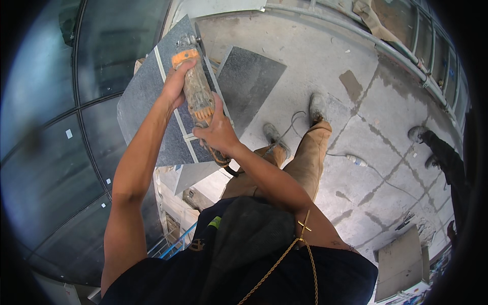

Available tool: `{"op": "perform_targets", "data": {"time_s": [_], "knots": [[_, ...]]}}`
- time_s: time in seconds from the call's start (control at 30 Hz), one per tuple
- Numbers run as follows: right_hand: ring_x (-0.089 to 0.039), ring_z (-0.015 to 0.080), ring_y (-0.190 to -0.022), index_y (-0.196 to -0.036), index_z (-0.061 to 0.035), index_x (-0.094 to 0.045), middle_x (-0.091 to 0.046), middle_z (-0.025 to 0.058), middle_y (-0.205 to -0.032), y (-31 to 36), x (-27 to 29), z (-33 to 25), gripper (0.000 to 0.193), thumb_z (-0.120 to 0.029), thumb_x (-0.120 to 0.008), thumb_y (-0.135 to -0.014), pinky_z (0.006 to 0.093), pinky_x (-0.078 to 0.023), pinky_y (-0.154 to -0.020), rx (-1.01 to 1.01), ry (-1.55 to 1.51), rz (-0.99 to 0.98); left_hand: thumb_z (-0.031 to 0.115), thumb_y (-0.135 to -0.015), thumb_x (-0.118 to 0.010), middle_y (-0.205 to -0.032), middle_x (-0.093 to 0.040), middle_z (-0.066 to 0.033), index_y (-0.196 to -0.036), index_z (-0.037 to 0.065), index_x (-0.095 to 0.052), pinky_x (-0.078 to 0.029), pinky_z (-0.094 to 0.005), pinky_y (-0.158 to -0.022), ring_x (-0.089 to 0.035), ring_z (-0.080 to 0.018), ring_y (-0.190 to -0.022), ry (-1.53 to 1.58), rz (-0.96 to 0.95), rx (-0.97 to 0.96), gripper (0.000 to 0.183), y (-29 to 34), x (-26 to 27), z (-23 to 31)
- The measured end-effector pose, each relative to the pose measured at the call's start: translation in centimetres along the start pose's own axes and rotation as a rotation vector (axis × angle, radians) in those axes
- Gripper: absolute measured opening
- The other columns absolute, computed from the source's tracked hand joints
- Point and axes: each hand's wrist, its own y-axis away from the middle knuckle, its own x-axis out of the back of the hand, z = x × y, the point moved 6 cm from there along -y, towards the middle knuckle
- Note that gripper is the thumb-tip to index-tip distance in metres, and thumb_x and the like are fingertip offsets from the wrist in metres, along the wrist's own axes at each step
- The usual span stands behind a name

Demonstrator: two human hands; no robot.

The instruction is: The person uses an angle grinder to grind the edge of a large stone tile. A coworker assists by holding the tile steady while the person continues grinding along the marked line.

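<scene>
- The long orange-and-grey power grinder, its casing scuffed and dust-caked, lies over the right edge of the dark grey, matte slab, its head near the slab's top corner.
- The disc is hard to make out (only a dark sliver shows beside the head), so whether it touches the slab cannot be told.
- The left hand is closed around the grinder's front, just behind the orange collar; its fingers are mostly hidden under the casing.
- The right hand grips the rear, by the ribbed orange band, its palm covering part of the handle.
- Pale, flat strips cross the slab, partly hidden by the left forearm and the grinder.
- A second dark grey, speckled slab, straight-edged, sits past the first slab's right edge, partly hidden by it.
- On the stained, dusty concrete floor, a person's dark-trousered leg fades into the black rim.
</scene>
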Motion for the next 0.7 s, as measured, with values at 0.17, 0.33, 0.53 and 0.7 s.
{"op": "perform_targets", "data": {"time_s": [0.17,0.33,0.53,0.7], "knots": [[-0.073,0.0271,-0.070,-0.161,-0.0032,-0.003,-0.068,0.0256,-0.111,-2.1,0.1,1.9,0.109,-0.007,-0.076,-0.080,0.0377,-0.060,-0.058,0.131,0.123,0.059,0.044,-0.096,-0.072,-0.123,-0.064,-0.0134,-0.138,0.005,-0.055,-0.055,-0.0427,-0.097,-0.064,-0.0259,-0.111,-0.013,0.001,0.030,0.060,-1.0,0.3,0.2],[-0.074,0.0269,-0.070,-0.162,-0.0022,-0.003,-0.068,0.0259,-0.111,-3.1,0.2,1.7,0.110,-0.009,-0.076,-0.080,0.0367,-0.060,-0.058,0.166,0.187,0.077,0.044,-0.096,-0.071,-0.126,-0.064,-0.0131,-0.139,0.005,-0.055,-0.053,-0.0430,-0.100,-0.063,-0.0260,-0.114,-0.005,-0.028,0.028,0.060,-1.8,0.5,0.4],[-0.073,0.0262,-0.067,-0.161,-0.0035,-0.005,-0.070,0.0236,-0.105,-1.8,0.4,0.3,0.108,-0.009,-0.076,-0.080,0.0370,-0.060,-0.058,0.044,0.092,0.035,0.045,-0.097,-0.071,-0.125,-0.064,-0.0135,-0.139,0.006,-0.054,-0.054,-0.0432,-0.098,-0.064,-0.0259,-0.113,0.000,-0.035,0.032,0.060,-1.4,0.3,0.2],[-0.076,0.0383,-0.082,-0.161,-0.0056,-0.005,-0.070,0.0299,-0.111,-0.9,0.4,0.9,0.109,-0.014,-0.075,-0.078,0.0425,-0.062,-0.072,0.032,0.113,0.025,0.045,-0.096,-0.072,-0.124,-0.064,-0.0141,-0.139,0.005,-0.054,-0.055,-0.0444,-0.097,-0.064,-0.0267,-0.111,-0.001,-0.017,0.013,0.062,-0.2,-0.4,0.1]]}}
